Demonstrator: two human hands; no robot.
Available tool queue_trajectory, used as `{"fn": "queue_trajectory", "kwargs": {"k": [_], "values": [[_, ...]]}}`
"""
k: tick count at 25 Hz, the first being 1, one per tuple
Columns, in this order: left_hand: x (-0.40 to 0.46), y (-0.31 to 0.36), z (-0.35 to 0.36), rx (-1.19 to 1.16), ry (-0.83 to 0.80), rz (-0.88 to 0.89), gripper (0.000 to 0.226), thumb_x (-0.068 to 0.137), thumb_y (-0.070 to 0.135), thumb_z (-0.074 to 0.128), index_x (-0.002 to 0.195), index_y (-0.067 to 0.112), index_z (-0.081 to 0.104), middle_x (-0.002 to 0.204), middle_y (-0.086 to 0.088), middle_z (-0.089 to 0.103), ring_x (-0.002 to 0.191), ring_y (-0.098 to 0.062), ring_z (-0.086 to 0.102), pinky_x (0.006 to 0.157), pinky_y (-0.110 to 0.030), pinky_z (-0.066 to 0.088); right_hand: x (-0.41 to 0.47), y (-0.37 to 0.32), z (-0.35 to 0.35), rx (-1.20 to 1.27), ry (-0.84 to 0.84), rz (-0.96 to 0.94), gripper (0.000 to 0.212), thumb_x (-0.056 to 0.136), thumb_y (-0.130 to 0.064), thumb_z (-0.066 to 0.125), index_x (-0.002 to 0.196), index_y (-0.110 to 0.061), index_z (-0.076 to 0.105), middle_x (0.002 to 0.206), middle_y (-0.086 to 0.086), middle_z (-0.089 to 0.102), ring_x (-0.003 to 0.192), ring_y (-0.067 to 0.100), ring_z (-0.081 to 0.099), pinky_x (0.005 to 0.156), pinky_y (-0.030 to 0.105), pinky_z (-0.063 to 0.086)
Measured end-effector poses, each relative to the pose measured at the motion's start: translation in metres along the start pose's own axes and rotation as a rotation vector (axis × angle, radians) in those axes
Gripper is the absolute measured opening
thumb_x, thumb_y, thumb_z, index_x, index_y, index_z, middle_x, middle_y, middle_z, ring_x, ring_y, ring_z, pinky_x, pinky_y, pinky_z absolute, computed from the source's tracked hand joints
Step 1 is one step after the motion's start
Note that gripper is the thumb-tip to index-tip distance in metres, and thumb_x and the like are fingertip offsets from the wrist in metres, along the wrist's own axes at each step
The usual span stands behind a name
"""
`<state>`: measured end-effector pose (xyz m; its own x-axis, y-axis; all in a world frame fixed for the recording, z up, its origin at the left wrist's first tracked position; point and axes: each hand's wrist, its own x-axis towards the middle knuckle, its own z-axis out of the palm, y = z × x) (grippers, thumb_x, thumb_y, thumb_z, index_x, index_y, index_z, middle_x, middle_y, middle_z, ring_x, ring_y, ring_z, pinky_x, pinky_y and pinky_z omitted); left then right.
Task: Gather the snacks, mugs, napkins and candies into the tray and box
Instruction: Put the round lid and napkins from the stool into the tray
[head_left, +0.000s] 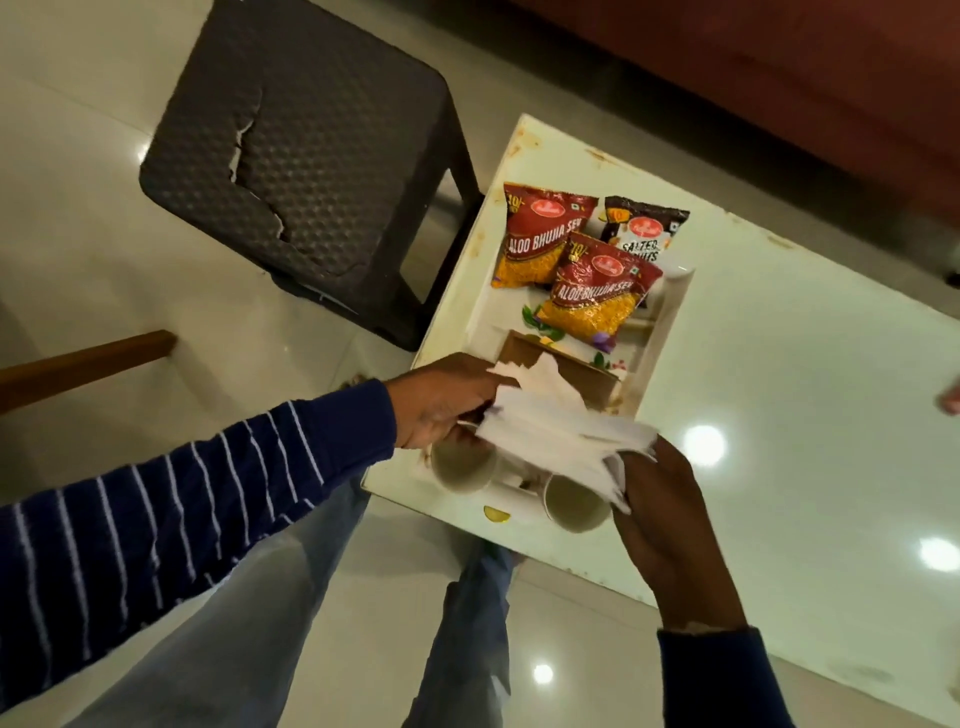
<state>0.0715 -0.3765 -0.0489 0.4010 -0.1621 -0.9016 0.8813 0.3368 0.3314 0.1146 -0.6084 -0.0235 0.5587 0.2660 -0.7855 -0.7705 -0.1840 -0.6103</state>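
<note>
You are holding a stack of white napkins (550, 431) with both hands above the near end of the tray (670, 317): your right hand (670, 525) is gripping its near corner, your left hand (441, 402) is pinching the other end. Under the napkins, two white mugs (576, 506) are lying in the tray's near end. Past them, the brown box (566, 366) is sitting mid-tray. At the tray's far end, three snack packets (592, 291) are lying overlapped. Beyond the tray's left side, a dark stool (311, 145) is standing.
</note>
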Motion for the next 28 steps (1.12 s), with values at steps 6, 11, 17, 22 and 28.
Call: {"fn": "queue_trajectory", "kwargs": {"k": [6, 11, 17, 22, 28], "values": [[0.032, 0.012, 0.019, -0.048, 0.303, 0.049, 0.012, 0.097, 0.017, 0.059, 0.108, 0.017, 0.054, 0.099, -0.016, 0.064, 0.072, -0.023, 0.068, 0.045, -0.026, 0.055, 0.054, -0.003, -0.008, -0.047, 0.159, 0.078, 0.024, 0.094, -0.008, 0.051, 0.109, 0.003, 0.066, 0.085, 0.008, 0.066, 0.066, 0.008, 0.067, 0.062, 0.022, 0.055], [0.049, 0.019, 0.026, -0.055, 0.379, 0.106, 0.013, 0.098, 0.010, 0.050, 0.090, 0.017, 0.059, 0.076, -0.011, 0.068, 0.038, -0.010, 0.060, 0.040, -0.021, 0.049, 0.084, -0.002, -0.011, -0.139, 0.231, 0.068, 0.034, 0.095, -0.010, 0.052, 0.118, 0.014, 0.056, 0.095, 0.012, 0.059, 0.066, 0.012, 0.057, 0.069, 0.029, 0.049], [0.056, 0.018, 0.023, -0.049, 0.437, 0.097, 0.023, 0.098, 0.004, 0.048, 0.104, 0.014, 0.068, 0.089, -0.014, 0.071, 0.042, -0.011, 0.061, 0.041, -0.021, 0.049, 0.077, 0.002, -0.008, -0.088, 0.225, 0.037, 0.026, 0.086, 0.002, 0.063, 0.102, -0.013, 0.076, 0.105, 0.010, 0.075, 0.097, 0.025, 0.070, 0.086, 0.035, 0.056], [0.064, 0.017, 0.020, -0.044, 0.500, 0.148, 0.005, 0.091, 0.019, 0.068, 0.093, 0.015, 0.066, 0.082, -0.014, 0.072, 0.042, -0.014, 0.057, 0.042, -0.021, 0.049, 0.089, 0.009, -0.008, -0.372, 0.448, -0.029, 0.031, 0.082, -0.007, 0.067, 0.112, -0.015, 0.075, 0.109, 0.004, 0.074, 0.099, 0.023, 0.067, 0.081, 0.029, 0.053], [0.052, 0.004, 0.006, 0.642, 0.666, 0.688, 0.057, 0.072, 0.075, 0.066, 0.104, 0.028, 0.065, 0.103, 0.009, 0.066, 0.074, 0.001, 0.061, 0.058, -0.015, 0.046, 0.064, 0.011, -0.014, -0.528, 0.391, -0.233, 0.047, 0.086, -0.038, 0.069, 0.129, -0.028, 0.055, 0.134, -0.007, 0.051, 0.120, 0.018, 0.054, 0.096, 0.034, 0.051]]}}
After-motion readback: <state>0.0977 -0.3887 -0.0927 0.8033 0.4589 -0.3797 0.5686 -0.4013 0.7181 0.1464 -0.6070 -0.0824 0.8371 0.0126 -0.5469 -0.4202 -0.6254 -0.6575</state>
